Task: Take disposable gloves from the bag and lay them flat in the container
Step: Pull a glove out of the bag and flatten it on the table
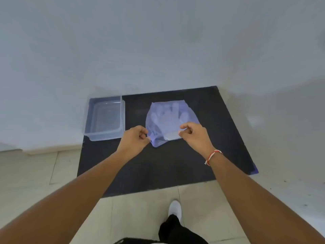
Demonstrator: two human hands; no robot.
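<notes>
bag (171, 120) centre, gloves (168, 117) inside | left hand (134, 140), right hand (195, 133) pinch its near edge | container (105, 118) at 9 o'clock of bag, on black mat (211, 138)

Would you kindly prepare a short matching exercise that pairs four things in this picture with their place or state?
Things:
1. bag
2. container
3. left hand
4. thread bracelet

Place or state:
A. on the right wrist
B. at the mat's far left corner
C. pinches the bag's near left edge
D. bluish, see-through, gloves visible inside

Pairs: 1-D, 2-B, 3-C, 4-A
</notes>
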